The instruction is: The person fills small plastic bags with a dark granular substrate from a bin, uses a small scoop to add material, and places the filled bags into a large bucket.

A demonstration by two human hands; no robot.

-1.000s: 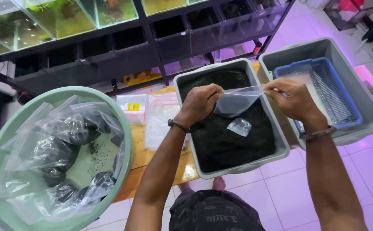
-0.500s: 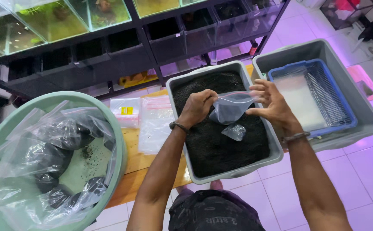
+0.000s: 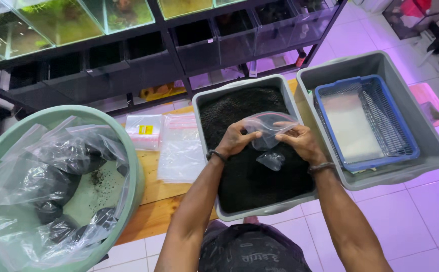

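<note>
Head view. Hands work above the grey tub [image 3: 199, 108] of dark substrate [image 3: 249, 176], which sits at the right end of the bench [image 3: 151, 194]. Left hand [image 3: 235, 140] pinches the left edge of a small clear bag [image 3: 269, 128]; right hand [image 3: 301, 142] pinches its right edge. The bag is held open-mouthed between them, just over the substrate, and looks empty. A second small clear piece [image 3: 271, 160] lies on the substrate below it; whether it is a bag or a scoop cannot be told.

Progress, as judged from the layout: the green basin [image 3: 135, 174] at the left end of the bench already holds several filled bags [image 3: 53, 181] of dark material, so a good part of the bagging is done. The held bag is not yet filled. A stack of flat unused bags [image 3: 179, 148] lies on the bench between basin and tub, so more remain.

Right of the tub, off the bench end, a second grey tub [image 3: 426, 138] holds a blue basket [image 3: 375, 121] with a pale lining. Glass tanks [image 3: 68, 20] on a dark rack stand behind.
</note>
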